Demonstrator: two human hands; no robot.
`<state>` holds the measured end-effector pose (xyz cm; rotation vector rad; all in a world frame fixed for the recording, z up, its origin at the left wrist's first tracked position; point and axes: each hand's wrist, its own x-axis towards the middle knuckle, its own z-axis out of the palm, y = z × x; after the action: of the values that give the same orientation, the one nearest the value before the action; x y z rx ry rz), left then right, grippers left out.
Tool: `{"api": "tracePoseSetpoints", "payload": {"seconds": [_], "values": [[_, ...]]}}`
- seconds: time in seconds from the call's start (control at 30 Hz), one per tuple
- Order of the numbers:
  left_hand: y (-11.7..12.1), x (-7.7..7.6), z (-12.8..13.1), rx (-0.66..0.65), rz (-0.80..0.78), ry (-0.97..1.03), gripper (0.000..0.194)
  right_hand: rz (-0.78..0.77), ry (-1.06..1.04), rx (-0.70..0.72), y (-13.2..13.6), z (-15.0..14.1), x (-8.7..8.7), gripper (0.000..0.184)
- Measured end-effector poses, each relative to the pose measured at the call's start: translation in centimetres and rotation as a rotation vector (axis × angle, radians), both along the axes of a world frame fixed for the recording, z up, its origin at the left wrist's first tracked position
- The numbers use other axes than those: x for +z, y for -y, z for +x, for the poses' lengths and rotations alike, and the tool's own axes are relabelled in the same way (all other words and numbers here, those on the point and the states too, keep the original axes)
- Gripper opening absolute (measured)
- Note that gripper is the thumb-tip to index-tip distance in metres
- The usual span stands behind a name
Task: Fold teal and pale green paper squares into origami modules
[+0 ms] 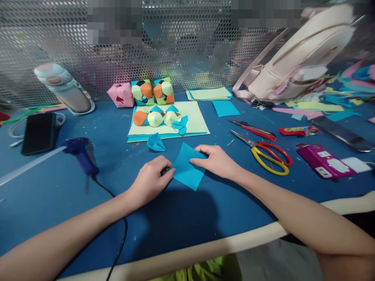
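Note:
A square sheet of blue paper [189, 171] is held between my hands, one corner toward me, just above the blue tabletop. My right hand [215, 160] pinches its right side, thumb on top. At the left corner my left hand [156, 173] closes thumb and fingers on the edge. Just beyond lies a folded blue paper piece [156, 143]. Behind it, a pale green and blue paper stack [195, 117] carries several folded pieces, among them an orange one [140, 117] and a blue one [181, 125].
Finished paper shapes [120, 95] stand by the perforated metal panel [187, 58]. Scissors [271, 158], a utility knife [258, 130] and a purple box [325, 162] lie rightward. A glue gun [82, 154], phone [38, 133] and bottle [66, 91] are leftward; a backpack [299, 62] leans at back right.

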<state>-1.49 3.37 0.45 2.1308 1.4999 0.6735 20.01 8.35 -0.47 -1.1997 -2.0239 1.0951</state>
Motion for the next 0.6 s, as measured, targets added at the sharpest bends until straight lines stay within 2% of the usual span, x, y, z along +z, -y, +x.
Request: {"api": "tracePoseSetpoints", "payload": {"seconds": [0.1,0.33,0.47,0.6], "values": [[-0.3,-0.2,-0.3,0.007,-0.015,-0.049,0.015,0.133,0.031,0.03,-0.2,0.0,-0.6,0.011],[-0.6,-0.2,-0.9,0.006,-0.039,-0.073,0.013,0.542,0.033,0.335,-0.6,0.7,-1.7,0.01],[-0.6,-0.1,-1.0,-0.019,-0.037,-0.084,0.013,0.631,0.013,0.405,-0.4,0.7,-2.2,0.011],[-0.9,-0.1,-1.3,-0.037,-0.057,-0.089,0.013,0.715,-0.026,0.512,0.1,0.7,-2.6,0.024]]}}
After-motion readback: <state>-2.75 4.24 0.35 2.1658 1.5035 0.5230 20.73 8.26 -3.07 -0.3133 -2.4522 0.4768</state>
